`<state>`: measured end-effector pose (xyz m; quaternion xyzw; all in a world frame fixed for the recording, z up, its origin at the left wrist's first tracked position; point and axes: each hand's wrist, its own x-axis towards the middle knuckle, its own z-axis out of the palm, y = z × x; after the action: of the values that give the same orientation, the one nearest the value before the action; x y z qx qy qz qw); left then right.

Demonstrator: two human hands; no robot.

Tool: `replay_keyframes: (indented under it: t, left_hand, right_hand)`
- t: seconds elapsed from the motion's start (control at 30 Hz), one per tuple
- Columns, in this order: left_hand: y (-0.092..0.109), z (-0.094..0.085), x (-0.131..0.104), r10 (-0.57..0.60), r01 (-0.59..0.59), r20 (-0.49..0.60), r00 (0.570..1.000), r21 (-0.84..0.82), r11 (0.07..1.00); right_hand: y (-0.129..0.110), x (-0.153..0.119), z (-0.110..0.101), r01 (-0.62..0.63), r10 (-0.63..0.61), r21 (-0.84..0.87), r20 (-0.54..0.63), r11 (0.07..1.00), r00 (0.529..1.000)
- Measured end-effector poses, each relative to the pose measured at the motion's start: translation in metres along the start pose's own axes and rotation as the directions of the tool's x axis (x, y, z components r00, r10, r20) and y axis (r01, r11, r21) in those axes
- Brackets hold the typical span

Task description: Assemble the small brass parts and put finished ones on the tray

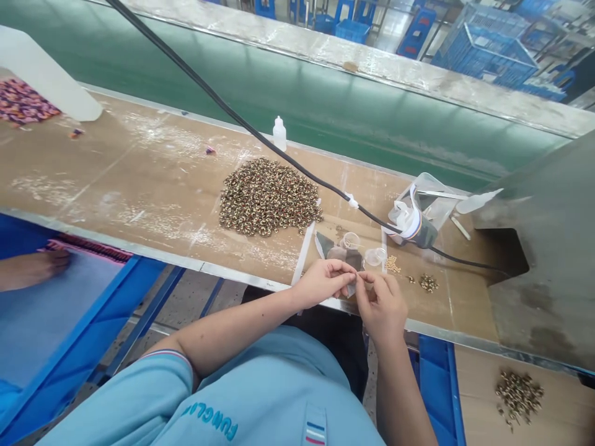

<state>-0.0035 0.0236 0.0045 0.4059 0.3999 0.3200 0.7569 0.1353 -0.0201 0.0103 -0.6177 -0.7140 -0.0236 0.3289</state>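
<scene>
My left hand and my right hand meet over the front edge of the brown-covered bench, thumbs and fingertips pinched together. Whatever sits between the fingertips is too small to make out. Just behind the hands lies a dark grey piece of sheet, partly hidden by them. Beside it stand a small round clear cup and a clear lid or dish. Right of these are a patch of tiny tan pieces and a little pile of small gold-and-dark curved parts.
A large heap of similar parts lies left of centre, a white dropper bottle behind it. A black cable crosses above the bench to a clear container. At far left, a co-worker's hand rests over a blue-edged tray.
</scene>
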Motion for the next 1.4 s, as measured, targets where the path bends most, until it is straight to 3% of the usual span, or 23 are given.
replay_keyframes:
  t: [0.13, 0.47, 0.67, 0.77, 1.17, 1.4]
  left_hand:
    - [-0.0008, -0.0012, 0.0004, -0.008, 0.008, 0.005, 1.0, -0.038, 0.999]
    - [-0.0021, -0.0038, -0.0014, 0.046, -0.044, 0.028, 0.999, -0.081, 0.996]
    - [-0.0008, -0.0027, -0.0036, 0.049, -0.046, 0.052, 0.997, -0.046, 0.998]
    - [0.0, -0.002, -0.0039, 0.051, -0.049, 0.052, 0.997, -0.031, 0.998]
    - [-0.0014, -0.0037, -0.0042, 0.048, -0.046, 0.048, 0.998, -0.043, 0.998]
    - [-0.0032, -0.0032, -0.0039, 0.058, -0.055, 0.034, 0.998, -0.068, 0.996]
  right_hand:
    - [0.0005, -0.0033, 0.0029, 0.027, -0.028, -0.024, -0.024, 0.999, 0.999]
    - [-0.0006, -0.0095, 0.0024, 0.088, -0.08, 0.119, -0.066, 0.989, 0.995]
    - [-0.002, -0.0061, 0.0006, -0.136, 0.139, 0.233, 0.004, 0.963, 0.99]
    - [-0.0021, -0.0044, 0.0006, -0.17, 0.167, 0.226, 0.036, 0.959, 0.985]
    - [-0.0002, -0.0065, 0.0029, 0.02, -0.019, 0.044, -0.016, 0.999, 1.0]
    - [-0.0006, -0.006, 0.0029, -0.013, 0.015, 0.076, -0.015, 0.997, 1.0]
